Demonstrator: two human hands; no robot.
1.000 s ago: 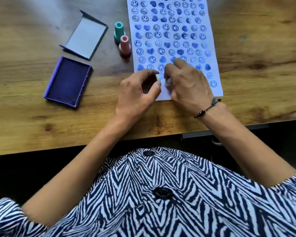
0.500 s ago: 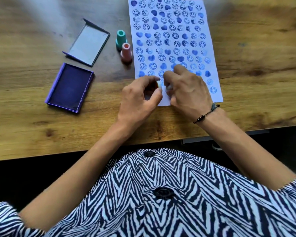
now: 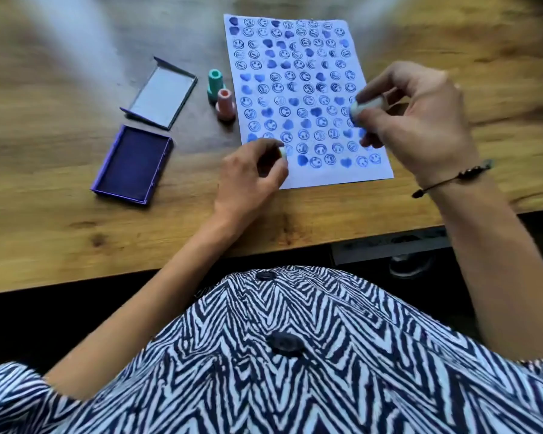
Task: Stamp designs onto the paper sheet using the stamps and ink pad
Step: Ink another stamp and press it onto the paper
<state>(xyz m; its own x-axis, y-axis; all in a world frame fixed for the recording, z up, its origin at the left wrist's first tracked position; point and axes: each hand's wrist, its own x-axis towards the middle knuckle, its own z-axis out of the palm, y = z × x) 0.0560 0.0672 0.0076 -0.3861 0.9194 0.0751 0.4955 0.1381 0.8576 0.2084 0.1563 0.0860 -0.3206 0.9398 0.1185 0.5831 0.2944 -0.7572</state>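
A white paper sheet (image 3: 298,98) covered with blue smiley and heart prints lies on the wooden table. My right hand (image 3: 420,120) is raised over the sheet's right edge, shut on a pale stamp (image 3: 365,108) held sideways. My left hand (image 3: 251,177) rests at the sheet's lower left corner, pinching a small pale piece (image 3: 282,151), possibly the stamp's cap. The open purple ink pad (image 3: 132,164) sits to the left. A teal stamp (image 3: 215,84) and a pink stamp (image 3: 225,104) stand upright just left of the sheet.
The ink pad's grey lid (image 3: 160,97) lies open-side up behind the pad. The table's front edge (image 3: 170,270) runs close to my body. Bare wood shows to the left of the pad and right of the sheet.
My hands were together at the sheet's bottom edge and have pulled apart. The right hand rose up and right with the stamp; the left stayed low holding the small piece.
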